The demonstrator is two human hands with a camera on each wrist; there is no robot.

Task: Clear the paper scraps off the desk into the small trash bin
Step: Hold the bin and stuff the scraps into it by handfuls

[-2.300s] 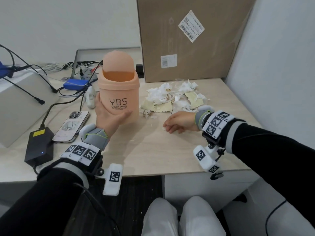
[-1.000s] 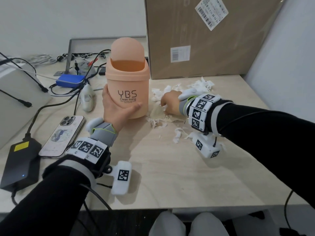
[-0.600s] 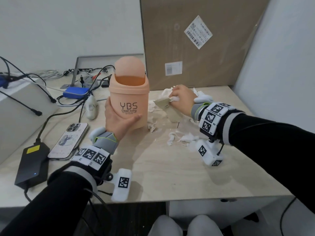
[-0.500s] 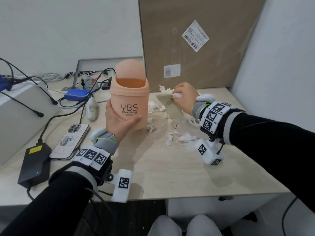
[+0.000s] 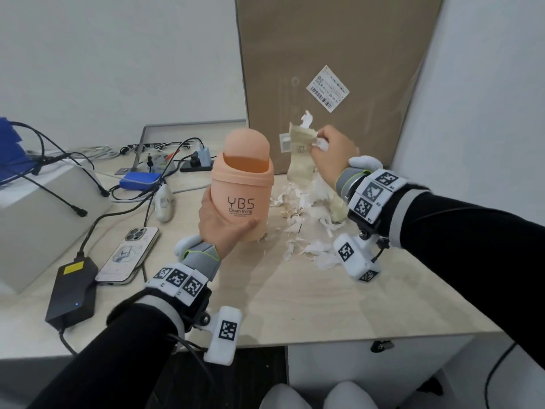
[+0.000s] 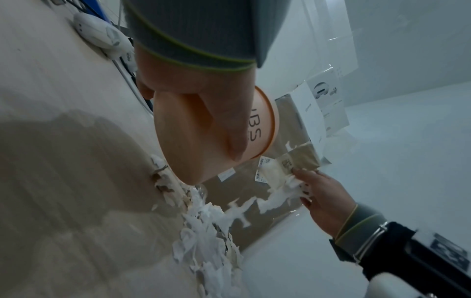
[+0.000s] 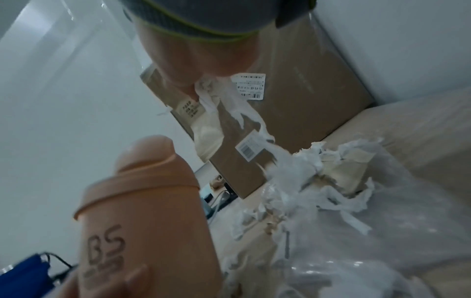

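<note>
My left hand (image 5: 219, 228) grips the peach trash bin (image 5: 243, 184) around its lower body, tilted a little with its base near the desk; the same bin (image 6: 203, 129) shows in the left wrist view and the bin (image 7: 142, 217) in the right wrist view. My right hand (image 5: 330, 152) is raised to the right of the bin's swing lid, pinching a bunch of paper scraps (image 5: 300, 152), a beige piece and white shreds (image 7: 211, 104). More torn paper scraps (image 5: 306, 219) lie on the desk to the right of the bin and under my right wrist.
A tall cardboard box (image 5: 324, 69) stands against the wall behind the scraps. Left of the bin lie a phone (image 5: 128, 253), a black power brick (image 5: 72, 293), a white mouse (image 5: 163, 200), cables and a grey box (image 5: 38, 214). The desk edge (image 5: 324, 339) runs in front.
My right hand gathered scraps from the pile and lifted them up level with the bin's lid. The left hand kept hold of the bin and tilted it slightly.
</note>
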